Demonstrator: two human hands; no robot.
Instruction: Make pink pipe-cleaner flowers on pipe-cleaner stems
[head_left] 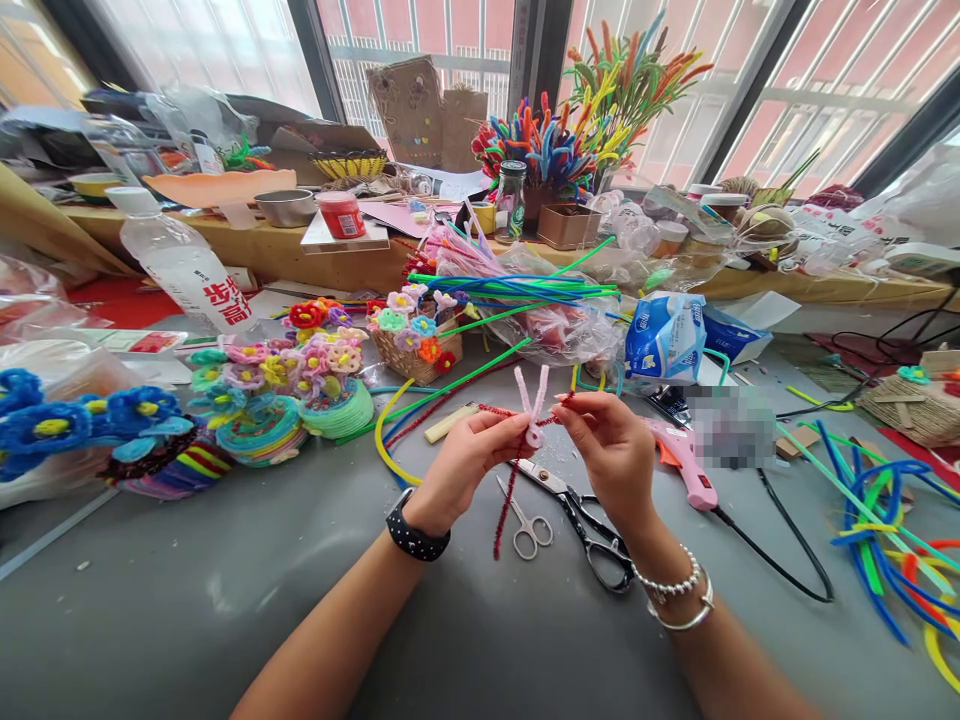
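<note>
My left hand (480,450) pinches a small pale pink pipe-cleaner shape (534,405), a coil with two prongs sticking up like ears. A dark red pipe cleaner (504,515) crosses it, one end hanging down below my fingers. Between the thumb and fingertips of my right hand (611,450) is another stretch of that red pipe cleaner, just right of the pink shape. Under my hands on the grey table lie small silver scissors (532,530) and larger black-handled scissors (600,545), its blades partly hidden. A pink glue gun (686,465) rests right of my right hand.
Flower-topped woven baskets (259,430) and a large clear bottle (184,260) stand at left. Green and blue pipe cleaners (517,290) lie over plastic bags behind my hands. A blue tissue pack (664,335) sits at the back right. Loose coloured pipe cleaners (885,520) and a black cable (795,560) occupy the right.
</note>
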